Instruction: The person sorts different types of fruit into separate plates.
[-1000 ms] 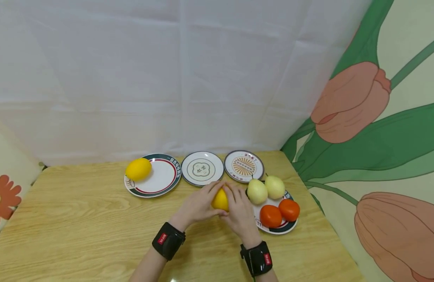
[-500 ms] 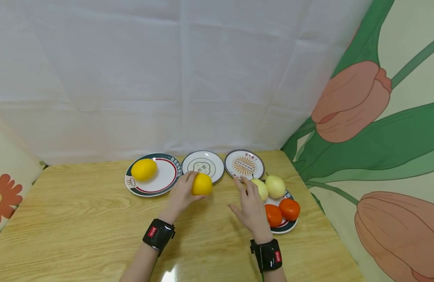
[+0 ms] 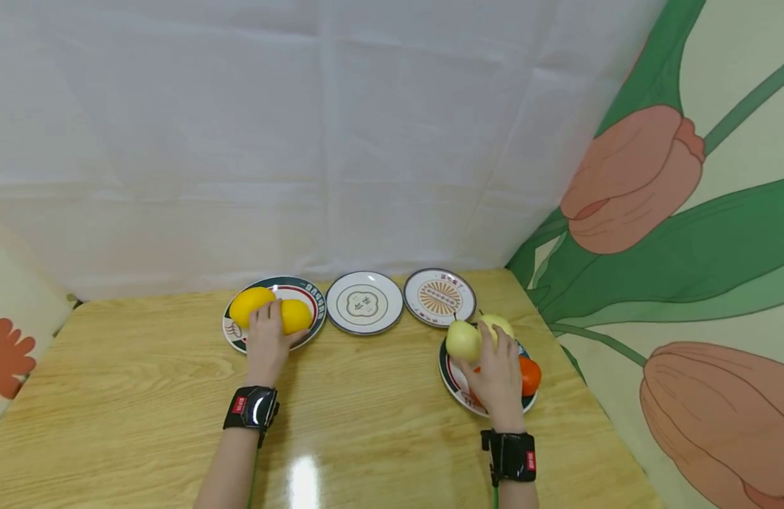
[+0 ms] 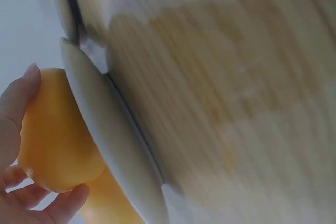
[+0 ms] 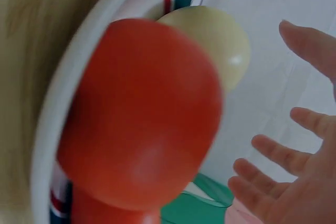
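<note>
My left hand (image 3: 266, 346) grips a yellow lemon (image 3: 296, 316) over the left plate (image 3: 291, 288); in the left wrist view, thumb and fingers curve round the lemon (image 4: 58, 135) right at the plate's rim. A second lemon (image 3: 244, 307) lies on that plate, partly behind the hand. My right hand (image 3: 502, 375) spreads above the right plate (image 3: 451, 385), its fingers apart from the fruit in the right wrist view. Two pale green pears (image 3: 463, 341) and two round red-orange fruits (image 3: 530, 376) lie there, one red-orange fruit mostly hidden under the hand.
Between the fruit plates, along the back, stand two small white plates, one with a flower-shaped emblem (image 3: 364, 304) and one with a sunburst (image 3: 440, 297). A white cloth (image 3: 328, 141) hangs behind the wooden table (image 3: 366, 424). A tulip-painted wall (image 3: 671, 297) rises at right.
My left hand has carried the lemon leftward to the left plate. Both hands held it at first; the right hand let go and moved right, over the pears and red-orange fruits.
</note>
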`<state>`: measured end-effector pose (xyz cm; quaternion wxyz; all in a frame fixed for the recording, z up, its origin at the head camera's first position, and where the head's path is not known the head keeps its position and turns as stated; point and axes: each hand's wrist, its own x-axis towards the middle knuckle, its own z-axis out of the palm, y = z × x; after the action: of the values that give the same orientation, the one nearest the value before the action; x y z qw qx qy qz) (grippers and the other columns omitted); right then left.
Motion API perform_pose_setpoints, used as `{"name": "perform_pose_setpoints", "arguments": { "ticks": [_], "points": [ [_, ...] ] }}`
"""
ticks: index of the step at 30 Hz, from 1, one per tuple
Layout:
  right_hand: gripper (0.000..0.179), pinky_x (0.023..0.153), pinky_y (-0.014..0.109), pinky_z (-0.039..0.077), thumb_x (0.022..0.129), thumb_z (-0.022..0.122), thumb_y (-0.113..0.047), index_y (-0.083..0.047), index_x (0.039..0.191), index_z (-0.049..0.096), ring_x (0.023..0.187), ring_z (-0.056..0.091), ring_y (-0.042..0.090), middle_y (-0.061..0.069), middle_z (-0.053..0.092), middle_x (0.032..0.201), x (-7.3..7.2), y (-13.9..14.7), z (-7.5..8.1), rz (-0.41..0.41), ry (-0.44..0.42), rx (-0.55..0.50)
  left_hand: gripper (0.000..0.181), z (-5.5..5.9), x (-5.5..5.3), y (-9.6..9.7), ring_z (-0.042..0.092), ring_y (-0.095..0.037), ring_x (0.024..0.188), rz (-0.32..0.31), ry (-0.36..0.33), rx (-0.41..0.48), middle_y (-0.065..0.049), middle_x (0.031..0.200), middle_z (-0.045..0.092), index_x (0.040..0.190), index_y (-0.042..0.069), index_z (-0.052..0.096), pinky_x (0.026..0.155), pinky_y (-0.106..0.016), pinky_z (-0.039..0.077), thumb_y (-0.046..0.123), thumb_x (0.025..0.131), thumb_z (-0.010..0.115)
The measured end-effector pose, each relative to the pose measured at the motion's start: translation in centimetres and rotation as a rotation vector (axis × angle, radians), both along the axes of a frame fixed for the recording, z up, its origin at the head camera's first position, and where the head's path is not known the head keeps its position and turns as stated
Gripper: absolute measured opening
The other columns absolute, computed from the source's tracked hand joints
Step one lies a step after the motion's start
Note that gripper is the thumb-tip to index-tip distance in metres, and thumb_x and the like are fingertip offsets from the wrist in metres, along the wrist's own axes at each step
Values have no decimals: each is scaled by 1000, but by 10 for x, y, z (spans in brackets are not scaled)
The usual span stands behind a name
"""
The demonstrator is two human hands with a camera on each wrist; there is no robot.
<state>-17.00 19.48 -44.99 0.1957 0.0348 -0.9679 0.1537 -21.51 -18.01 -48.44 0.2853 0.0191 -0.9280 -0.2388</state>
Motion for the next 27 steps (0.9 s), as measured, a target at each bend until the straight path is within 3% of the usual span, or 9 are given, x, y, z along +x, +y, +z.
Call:
{"name": "perform_pose_setpoints", "arguments": {
  "ticks": [3,8,13,17,21,24,27],
  "points": [
    [83,99,62,37,76,78,-38,-6,142,39,124,39,50,29,39,139,-2,4,-6,-31,-35,-5,81,-2,1,-4,45,-48,105,33,2,11,-33,120,53,124,-11,49,88,-57,43,23,62,89],
    [83,95,62,40,74,80,-38,-5,139,43,120,43,51,29,41,137,-8,2,-14,-36,-20,-29,80,-5,2,-7,44,-50,101,68,-8,-4,-32,115,52,124,-10,49,81,-58,44,26,64,88],
    [85,87,57,44,74,79,-40,-7,142,40,110,48,47,27,42,133,-15,-5,-15,-62,-64,-22,83,-3,3,-8,45,-53,100,69,-24,-40,-34,113,51,125,-12,47,93,-64,38,30,65,87],
    [86,80,55,46,77,76,-43,-11,146,35,98,53,45,25,40,133,-22,-12,-14,-87,-134,-10,82,0,5,-9,47,-54,97,77,-49,-99,-36,109,51,123,-13,46,93,-64,37,32,67,86],
    [83,86,64,40,76,76,-43,-12,144,38,95,58,48,23,41,135,-28,-17,-16,-99,-184,-9,82,2,7,-9,48,-55,97,74,-61,-144,-37,110,51,125,-13,45,93,-64,36,32,69,84],
    [81,91,70,33,75,78,-40,-12,142,41,97,59,50,22,44,135,-30,-19,-19,-110,-178,-9,76,4,10,-4,49,-55,99,71,-27,-156,-37,113,51,125,-13,47,89,-63,41,30,72,83],
    [79,91,71,33,76,78,-37,-12,141,41,99,59,50,21,45,135,-32,-19,-22,-122,-169,-8,65,8,14,13,50,-53,100,62,34,-174,-36,115,51,123,-12,50,88,-58,44,23,76,79]
  ]
}}
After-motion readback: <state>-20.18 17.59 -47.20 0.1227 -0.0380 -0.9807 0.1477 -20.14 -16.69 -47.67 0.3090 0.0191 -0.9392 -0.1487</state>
